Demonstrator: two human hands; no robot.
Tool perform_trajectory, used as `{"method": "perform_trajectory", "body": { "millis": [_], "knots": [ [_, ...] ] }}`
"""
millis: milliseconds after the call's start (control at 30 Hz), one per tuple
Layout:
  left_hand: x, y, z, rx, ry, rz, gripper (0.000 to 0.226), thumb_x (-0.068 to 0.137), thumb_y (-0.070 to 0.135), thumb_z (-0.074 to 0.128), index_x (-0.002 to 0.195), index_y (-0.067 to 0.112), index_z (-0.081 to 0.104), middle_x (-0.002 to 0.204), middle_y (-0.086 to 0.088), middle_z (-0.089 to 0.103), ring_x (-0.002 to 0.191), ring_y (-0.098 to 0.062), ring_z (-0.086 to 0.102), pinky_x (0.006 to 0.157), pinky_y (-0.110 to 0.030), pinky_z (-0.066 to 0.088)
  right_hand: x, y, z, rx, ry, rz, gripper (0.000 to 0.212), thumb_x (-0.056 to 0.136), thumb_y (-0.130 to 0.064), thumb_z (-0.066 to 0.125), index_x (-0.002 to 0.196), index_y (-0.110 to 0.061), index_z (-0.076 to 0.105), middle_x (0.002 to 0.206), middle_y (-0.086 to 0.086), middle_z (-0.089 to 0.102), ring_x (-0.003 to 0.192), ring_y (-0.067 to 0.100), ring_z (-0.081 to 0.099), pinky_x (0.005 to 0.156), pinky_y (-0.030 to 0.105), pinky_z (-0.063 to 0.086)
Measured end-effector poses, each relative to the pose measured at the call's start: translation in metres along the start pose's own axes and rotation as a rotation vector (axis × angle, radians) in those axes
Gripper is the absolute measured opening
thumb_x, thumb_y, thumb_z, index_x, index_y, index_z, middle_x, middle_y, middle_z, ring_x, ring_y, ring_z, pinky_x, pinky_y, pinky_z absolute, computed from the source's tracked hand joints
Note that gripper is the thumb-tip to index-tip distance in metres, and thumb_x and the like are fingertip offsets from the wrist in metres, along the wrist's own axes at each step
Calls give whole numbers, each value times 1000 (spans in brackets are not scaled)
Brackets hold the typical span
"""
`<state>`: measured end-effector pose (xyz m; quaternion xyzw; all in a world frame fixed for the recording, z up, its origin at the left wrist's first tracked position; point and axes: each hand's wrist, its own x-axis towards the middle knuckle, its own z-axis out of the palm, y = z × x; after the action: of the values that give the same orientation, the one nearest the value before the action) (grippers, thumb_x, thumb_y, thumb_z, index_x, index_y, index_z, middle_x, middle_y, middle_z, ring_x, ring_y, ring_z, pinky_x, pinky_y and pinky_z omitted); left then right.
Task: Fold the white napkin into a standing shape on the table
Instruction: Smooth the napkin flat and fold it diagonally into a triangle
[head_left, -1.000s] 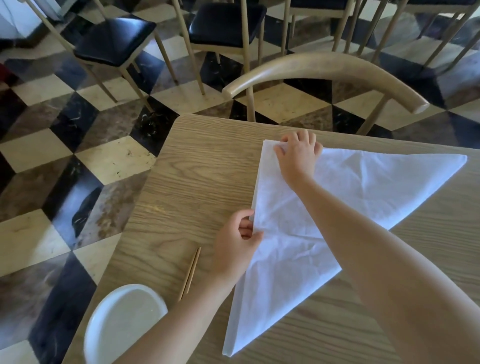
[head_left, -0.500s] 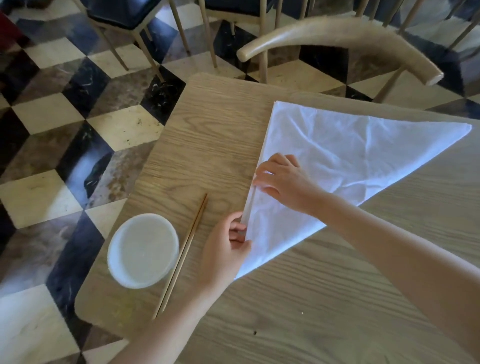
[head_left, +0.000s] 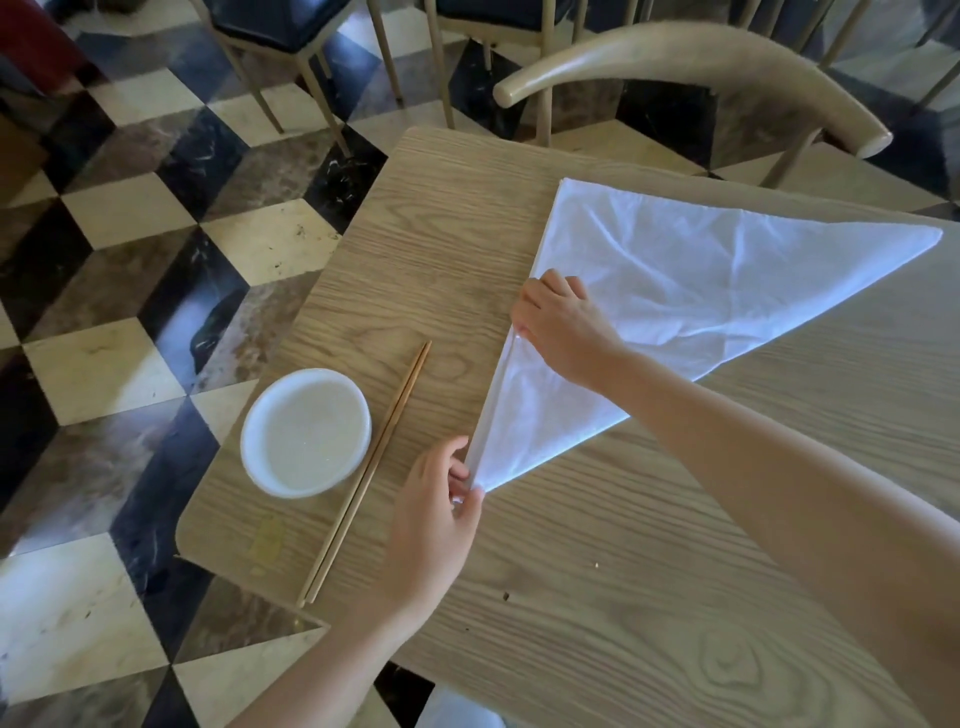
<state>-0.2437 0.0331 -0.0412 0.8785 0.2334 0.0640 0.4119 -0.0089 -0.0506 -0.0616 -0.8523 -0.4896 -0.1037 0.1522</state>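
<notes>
The white napkin lies flat on the wooden table, folded into a large triangle with its long points toward the near left and the far right. My left hand pinches the near-left tip of the napkin between thumb and fingers. My right hand rests on the left folded edge about halfway along, fingers curled over the edge and pressing it down. The cloth is wrinkled around my right hand.
A white bowl and a pair of wooden chopsticks lie left of the napkin near the table's left edge. A curved wooden chair back stands beyond the far edge. More chairs stand on the checkered floor.
My right hand slid from the napkin's far-left corner down along the left edge toward me. My left hand shifted down to the near tip. The view tilted, bringing bowl and chopsticks fully in.
</notes>
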Motion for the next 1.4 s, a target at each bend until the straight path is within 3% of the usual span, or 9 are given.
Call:
{"method": "perform_trajectory", "body": {
  "millis": [100,233,467,767,933,1033,1100,1200,1400],
  "knots": [
    [2,-1,-1,-2,6,-64,39,84,7,62,121,18,53,88,5,60,76,-6,57,69,-10,43,-2,-4,5,-5,27,54,11,82,0,49,77,-7,56,82,10,55,79,31,49,73,41,45],
    [5,-3,-2,46,2,-78,36,83,4,61,117,17,54,79,8,60,72,-9,57,67,-14,44,-2,-8,13,10,58,128,8,81,1,57,78,-7,55,83,10,55,78,31,50,73,41,45],
    [6,4,6,159,6,-70,10,85,17,62,85,18,52,70,10,54,66,-14,51,62,-30,45,-3,-9,21,15,72,192,9,80,1,58,81,-8,55,84,10,55,79,31,50,72,41,46],
    [14,8,-3,132,-59,-236,4,88,15,57,87,17,53,73,10,58,70,-16,57,62,-30,45,-5,-12,27,-18,116,221,10,84,-6,46,82,-8,56,85,10,55,77,31,52,70,40,46],
    [22,28,17,476,106,157,29,81,11,52,110,13,52,104,-3,55,90,-25,53,71,-38,47,-3,-10,24,158,35,276,7,85,-3,55,89,-9,58,92,9,56,86,30,49,78,40,42],
    [54,40,46,519,36,322,41,89,20,37,127,11,50,132,-9,53,118,-30,52,95,-43,44,5,9,9,369,-52,363,26,95,-15,44,117,-10,56,119,8,56,111,29,44,97,37,32],
    [75,33,63,587,-37,355,49,93,32,34,135,8,44,144,-14,42,134,-29,38,111,-44,25,7,30,3,262,-139,362,42,97,-25,40,137,-11,40,143,5,42,133,27,31,110,39,19],
    [85,15,72,636,-80,336,60,94,43,34,142,7,36,152,-12,29,142,-22,21,114,-44,14,6,51,4,69,-406,335,61,98,-44,26,150,-19,6,159,-5,2,145,17,-4,117,41,-4],
    [80,14,70,668,-67,322,65,94,45,33,144,4,28,154,-12,23,144,-21,15,115,-44,15,34,74,9,-17,-468,360,63,96,-52,15,149,-23,-5,158,-8,-7,144,15,-12,118,40,-6]
  ]
}}
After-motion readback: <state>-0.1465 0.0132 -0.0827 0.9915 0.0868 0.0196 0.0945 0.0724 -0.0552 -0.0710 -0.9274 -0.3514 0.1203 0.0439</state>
